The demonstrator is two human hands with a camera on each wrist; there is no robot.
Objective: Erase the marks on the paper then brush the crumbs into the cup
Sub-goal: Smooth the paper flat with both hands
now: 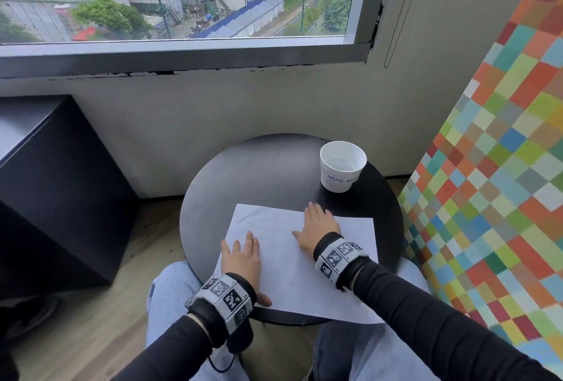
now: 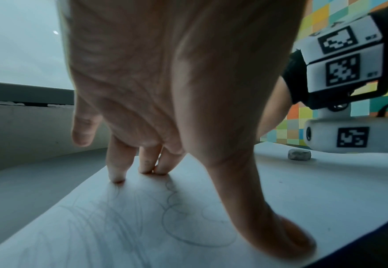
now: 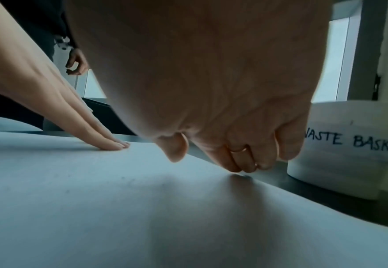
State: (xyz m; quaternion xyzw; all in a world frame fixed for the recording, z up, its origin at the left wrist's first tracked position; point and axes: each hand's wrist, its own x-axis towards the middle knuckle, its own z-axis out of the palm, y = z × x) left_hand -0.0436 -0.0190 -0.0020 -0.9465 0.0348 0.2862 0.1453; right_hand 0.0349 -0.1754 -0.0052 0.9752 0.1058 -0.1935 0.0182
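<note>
Fingers of both hands lie straight and spread, holding nothing: the left hand [image 1: 242,255] presses flat on the near left part of the paper [image 1: 292,277], the right hand [image 1: 318,223] rests at its far edge, fingertips [image 3: 239,167] over the rim toward the cup [image 1: 342,166]. Faint pencil loops [image 2: 177,217] show on the sheet beneath the left hand, and a small grey eraser [image 2: 299,154] lies on the paper near the right wrist. White cup, lettered "WASTE BASKET", stands upright on the round black table [image 1: 243,173], beyond the paper's far right corner.
</note>
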